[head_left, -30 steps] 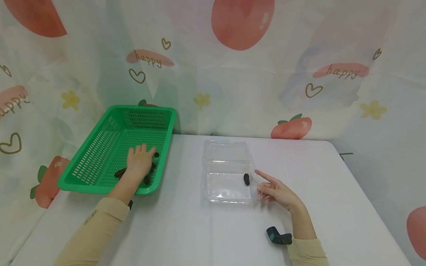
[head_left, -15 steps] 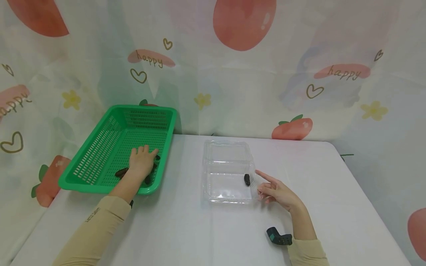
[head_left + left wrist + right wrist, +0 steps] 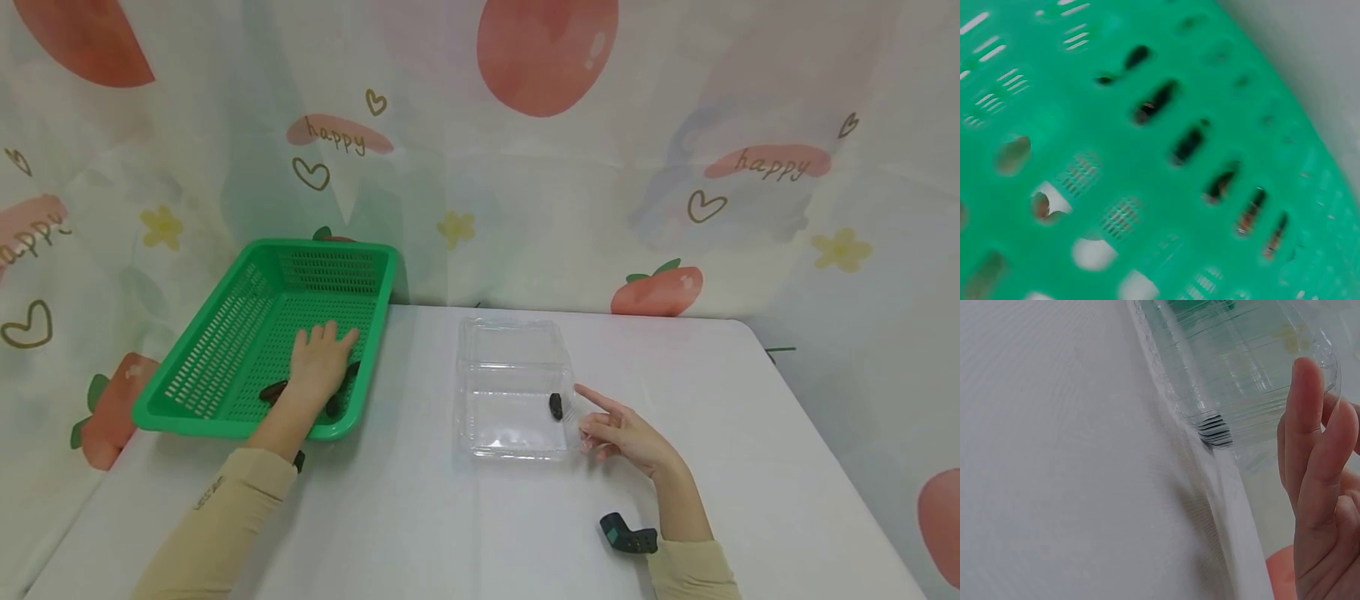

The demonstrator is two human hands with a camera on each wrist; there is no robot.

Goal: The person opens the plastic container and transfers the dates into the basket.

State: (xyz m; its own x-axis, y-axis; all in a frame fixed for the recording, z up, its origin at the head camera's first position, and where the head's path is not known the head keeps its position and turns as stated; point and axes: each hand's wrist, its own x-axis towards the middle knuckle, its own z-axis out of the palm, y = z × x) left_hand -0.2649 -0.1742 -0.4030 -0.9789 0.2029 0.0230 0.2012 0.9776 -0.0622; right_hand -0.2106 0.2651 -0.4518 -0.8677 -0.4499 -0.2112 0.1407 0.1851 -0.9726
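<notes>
My left hand (image 3: 318, 362) reaches down into a green perforated basket (image 3: 142, 414), back of the hand up, thumb and fingers spread apart. Dark oblong pieces lie around it: a brown one (image 3: 274, 390) at its left and a black one (image 3: 333, 406) by the right wall. Whatever is under the palm is hidden. The left wrist view shows only the basket wall (image 3: 1166, 187), with dark shapes behind its slots. My right hand (image 3: 628, 437) touches the right edge of a clear plastic clamshell box (image 3: 510, 408), index finger extended. One black wrinkled piece (image 3: 556, 406) lies inside the box.
A white cloth covers the table (image 3: 420, 517). A patterned curtain (image 3: 525, 208) hangs behind it. A dark angular device (image 3: 628, 535) sits beside the right wrist. The clamshell's lid (image 3: 510, 340) lies folded back toward the curtain.
The small dark piece seen by my left thumb is no longer visible. The left hand has shifted slightly to the right; the right hand has stayed in place.
</notes>
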